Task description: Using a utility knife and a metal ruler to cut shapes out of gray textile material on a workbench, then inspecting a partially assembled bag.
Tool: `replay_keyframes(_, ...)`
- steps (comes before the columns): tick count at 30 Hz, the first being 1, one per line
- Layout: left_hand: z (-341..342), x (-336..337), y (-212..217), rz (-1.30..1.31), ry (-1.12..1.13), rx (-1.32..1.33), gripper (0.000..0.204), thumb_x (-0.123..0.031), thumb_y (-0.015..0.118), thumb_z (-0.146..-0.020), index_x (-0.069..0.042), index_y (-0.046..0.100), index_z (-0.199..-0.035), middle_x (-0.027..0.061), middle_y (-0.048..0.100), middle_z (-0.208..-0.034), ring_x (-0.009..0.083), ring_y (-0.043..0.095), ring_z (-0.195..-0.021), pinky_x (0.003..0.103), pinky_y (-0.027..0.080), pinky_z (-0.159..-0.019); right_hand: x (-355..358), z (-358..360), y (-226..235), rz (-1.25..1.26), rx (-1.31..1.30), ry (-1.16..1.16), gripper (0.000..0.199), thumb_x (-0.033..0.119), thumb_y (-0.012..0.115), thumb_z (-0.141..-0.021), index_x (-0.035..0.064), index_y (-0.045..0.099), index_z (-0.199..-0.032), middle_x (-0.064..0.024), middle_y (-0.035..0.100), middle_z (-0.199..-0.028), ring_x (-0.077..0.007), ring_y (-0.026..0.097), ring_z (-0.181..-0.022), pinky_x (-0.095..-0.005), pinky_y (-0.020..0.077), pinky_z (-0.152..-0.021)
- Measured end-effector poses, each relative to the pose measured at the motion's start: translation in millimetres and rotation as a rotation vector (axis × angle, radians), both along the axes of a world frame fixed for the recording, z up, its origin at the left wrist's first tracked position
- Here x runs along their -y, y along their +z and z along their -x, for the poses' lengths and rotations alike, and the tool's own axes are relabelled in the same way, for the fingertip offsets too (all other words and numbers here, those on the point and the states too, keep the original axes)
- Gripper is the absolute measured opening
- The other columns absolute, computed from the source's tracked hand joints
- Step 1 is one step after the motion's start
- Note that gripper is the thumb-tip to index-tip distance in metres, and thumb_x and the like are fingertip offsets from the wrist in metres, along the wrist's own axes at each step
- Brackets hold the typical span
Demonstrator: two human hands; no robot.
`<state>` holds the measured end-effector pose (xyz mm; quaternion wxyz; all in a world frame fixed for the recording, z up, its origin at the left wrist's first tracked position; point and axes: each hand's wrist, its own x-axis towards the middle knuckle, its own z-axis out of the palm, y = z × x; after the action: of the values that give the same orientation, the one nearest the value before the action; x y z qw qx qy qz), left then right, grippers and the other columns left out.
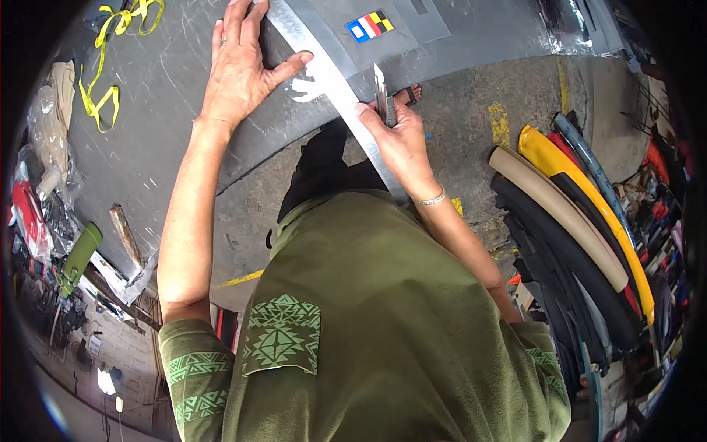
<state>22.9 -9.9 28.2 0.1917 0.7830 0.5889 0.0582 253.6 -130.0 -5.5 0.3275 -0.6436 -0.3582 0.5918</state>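
A long metal ruler (324, 72) lies slantwise over the dark grey sheet (169, 88) on the table, its near end sticking out past the edge towards my body. Flat on the sheet left of the ruler rests my left hand (247, 74), fingers stretched forward and thumb reaching out to the ruler. My right hand (400, 140) grips a utility knife (382, 99), blade pointing away from me, with the thumb at the ruler's right edge. Beyond the knife a strip of grey material (346, 44) lies along the ruler. A small coloured patch (370, 26) sits to its right.
A yellow tape measure (103, 88) lies loosely curled at the far left. Rolls of material stand to the right, among them a yellow roll (589, 214) and a beige roll (560, 217). Plastic-wrapped bundles (51, 147) crowd the left side. Concrete floor (464, 110) shows below the table edge.
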Motion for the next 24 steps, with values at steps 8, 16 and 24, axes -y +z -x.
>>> replay_keyframes(8, -1.0, -0.3, 1.4, 0.0, 0.008, -0.013, 0.109, -0.052, 0.082, -0.076, 0.007, 0.033, -0.153, 0.0319, 0.028, -0.16, 0.0453, 0.022, -0.153, 0.056, 0.016, -0.126, 1.1, -0.6, -4.1, 0.006, -0.006, 0.001, 0.022, 0.022, 0.078, -0.094, 0.0034, 0.068, -0.086, 0.0061, 0.057, -0.074, -0.0042, 0.047, -0.069, -0.0241, 0.0401, -0.063)
replay_keyframes(16, 1.1, 0.3, -1.6, -0.016, -0.002, 0.002, 0.11, -0.053, 0.082, -0.075, 0.007, 0.033, -0.153, 0.0316, 0.027, -0.16, 0.0459, 0.022, -0.152, 0.056, 0.017, -0.126, 1.1, -0.2, -6.0, -0.023, 0.022, -0.001, 0.025, 0.024, 0.075, -0.094, 0.0008, 0.068, -0.087, 0.0039, 0.056, -0.067, -0.0048, 0.048, -0.065, -0.0259, 0.0426, -0.059)
replay_keyframes(24, 0.5, 0.1, -1.4, -0.017, 0.002, -0.003, 0.11, -0.053, 0.083, -0.075, 0.007, 0.034, -0.153, 0.0312, 0.028, -0.16, 0.0453, 0.023, -0.152, 0.056, 0.018, -0.126, 0.2, -1.1, -4.9, -0.033, 0.007, 0.003, 0.025, 0.023, 0.075, -0.093, 0.001, 0.068, -0.086, 0.0042, 0.055, -0.067, -0.0049, 0.047, -0.065, -0.0259, 0.0419, -0.058)
